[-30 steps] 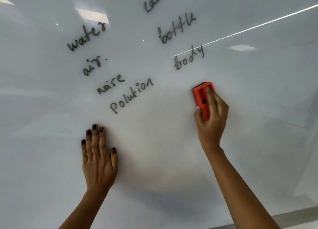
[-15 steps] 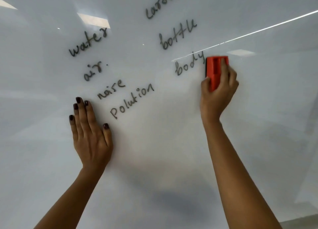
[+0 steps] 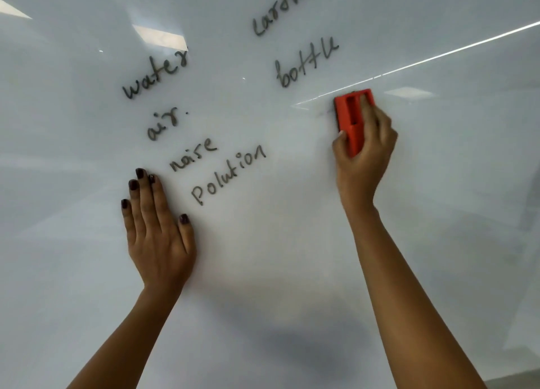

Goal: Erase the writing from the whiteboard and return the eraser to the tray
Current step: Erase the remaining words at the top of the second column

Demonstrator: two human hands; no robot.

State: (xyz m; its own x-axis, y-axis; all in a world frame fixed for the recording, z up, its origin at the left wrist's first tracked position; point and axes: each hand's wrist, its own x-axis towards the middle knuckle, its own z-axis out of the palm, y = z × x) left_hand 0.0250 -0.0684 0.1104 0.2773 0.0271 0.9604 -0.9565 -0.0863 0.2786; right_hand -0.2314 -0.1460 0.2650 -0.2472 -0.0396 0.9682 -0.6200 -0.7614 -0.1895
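Observation:
The white whiteboard (image 3: 277, 257) fills the view. Dark handwritten words remain on it: "earth" (image 3: 280, 12), "bottle" (image 3: 306, 63), "water" (image 3: 155, 77), "air" (image 3: 163, 124), "noise" (image 3: 194, 155) and "polution" (image 3: 228, 177). My right hand (image 3: 365, 158) is shut on an orange-red eraser (image 3: 350, 120) and presses it flat on the board, below and right of "bottle". A faint smear lies just left of the eraser. My left hand (image 3: 159, 231) rests flat on the board with fingers together, left of "polution". No tray is in view.
Ceiling lights reflect in the glossy board as a bright diagonal streak (image 3: 423, 61) and pale patches (image 3: 159, 36). A grey strip (image 3: 514, 383) shows past the board's lower right corner.
My right hand carried the eraser up from below "body" and over that word, which is gone now. My left hand slid up the board towards "polution".

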